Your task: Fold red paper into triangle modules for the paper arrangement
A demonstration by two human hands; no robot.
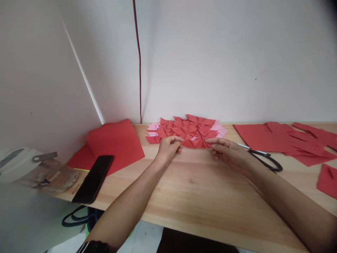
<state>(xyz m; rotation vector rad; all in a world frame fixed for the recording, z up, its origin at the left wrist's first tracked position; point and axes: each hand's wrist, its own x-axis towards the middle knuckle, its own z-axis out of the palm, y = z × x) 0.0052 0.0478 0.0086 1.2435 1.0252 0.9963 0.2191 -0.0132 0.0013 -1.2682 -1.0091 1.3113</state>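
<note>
A pile of folded red and pink paper pieces (184,126) lies against the wall at the middle of the table. At its front edge, my left hand (169,146) pinches the left corner of a folded red paper piece (194,144). The opposite corner of this piece is between the thumb and fingers of my right hand (228,151). The piece overlaps the pile in view, so I cannot tell whether it touches it. Just beyond my right hand lie scissors (265,160) with black handles, their blades partly hidden by the hand.
Red paper sheets (123,140) lie at left, with a black phone (93,179) overlapping them. A clear bottle (56,174) with a white lid is at the far left. Cut red paper (258,137) is spread along the right. A dark red cord (139,70) hangs down the wall.
</note>
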